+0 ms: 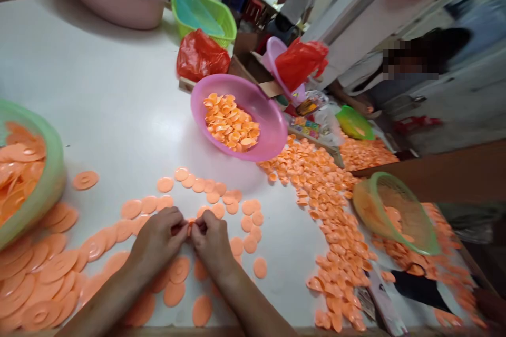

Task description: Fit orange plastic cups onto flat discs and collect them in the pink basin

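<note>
My left hand and my right hand meet over the white table, fingertips pinched together on a small orange plastic piece. Most of that piece is hidden by the fingers. Around both hands lie flat orange discs, some under my wrists and some in a curved row beyond them. Larger orange discs overlap in a pile to the left of my left forearm. To the right of my right hand, a few small discs lie apart on the table.
A pink basin holds small orange cup-like pieces. A long heap of similar pieces runs down the right. Green baskets stand at left and right. Red bags and a pale pink tub are behind. Another person sits at right.
</note>
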{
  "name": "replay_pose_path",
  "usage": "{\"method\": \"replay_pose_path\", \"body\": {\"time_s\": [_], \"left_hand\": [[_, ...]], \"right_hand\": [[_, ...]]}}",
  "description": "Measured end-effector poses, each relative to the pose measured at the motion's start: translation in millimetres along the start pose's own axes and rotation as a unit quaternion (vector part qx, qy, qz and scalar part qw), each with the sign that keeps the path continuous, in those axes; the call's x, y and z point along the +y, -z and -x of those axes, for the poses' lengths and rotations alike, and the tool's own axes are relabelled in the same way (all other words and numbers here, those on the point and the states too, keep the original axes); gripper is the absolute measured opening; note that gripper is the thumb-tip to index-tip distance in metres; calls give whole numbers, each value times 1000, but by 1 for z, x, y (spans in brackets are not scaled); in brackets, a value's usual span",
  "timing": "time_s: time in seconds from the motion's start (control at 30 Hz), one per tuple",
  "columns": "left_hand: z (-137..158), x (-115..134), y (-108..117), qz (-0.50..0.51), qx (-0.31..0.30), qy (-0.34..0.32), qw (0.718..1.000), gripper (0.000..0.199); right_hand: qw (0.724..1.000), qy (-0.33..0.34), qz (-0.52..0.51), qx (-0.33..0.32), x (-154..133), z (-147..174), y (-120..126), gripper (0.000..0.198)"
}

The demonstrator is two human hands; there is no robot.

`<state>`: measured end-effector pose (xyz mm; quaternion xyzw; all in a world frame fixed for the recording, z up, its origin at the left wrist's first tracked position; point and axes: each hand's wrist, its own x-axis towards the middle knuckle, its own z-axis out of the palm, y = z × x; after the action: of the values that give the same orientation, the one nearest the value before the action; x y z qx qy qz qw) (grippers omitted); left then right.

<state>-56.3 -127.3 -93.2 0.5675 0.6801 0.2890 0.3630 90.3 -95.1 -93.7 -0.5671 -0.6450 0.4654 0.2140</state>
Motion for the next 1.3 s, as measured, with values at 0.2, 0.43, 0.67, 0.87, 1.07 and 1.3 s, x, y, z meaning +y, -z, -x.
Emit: {"method": "replay_pose_path", "body": {"time_s": [0.2, 0.43, 0.67, 0.87, 1.07, 1.3], "left_hand": [[25, -9, 13, -1, 40, -126, 991, 23], [55, -5, 2, -140, -3, -181, 974, 16], [32, -14, 2, -170, 19, -142, 975, 25], [35, -12, 10, -191, 1, -158, 969, 26], [39, -17, 6, -205, 19, -184, 961, 13], [42, -24, 2, -188, 52, -210, 958, 16]], "right_hand": [[986, -26, -164, 22, -46, -42, 68, 9], [930, 5, 27, 366, -35, -118, 196, 32], [951, -78, 46, 294, 47, -101, 190, 17], [994, -64, -27, 85, 23, -19, 108, 15], [999, 37, 39, -8, -3, 35, 21, 15], [996, 3, 85, -8, -9, 28, 0, 18]]}}
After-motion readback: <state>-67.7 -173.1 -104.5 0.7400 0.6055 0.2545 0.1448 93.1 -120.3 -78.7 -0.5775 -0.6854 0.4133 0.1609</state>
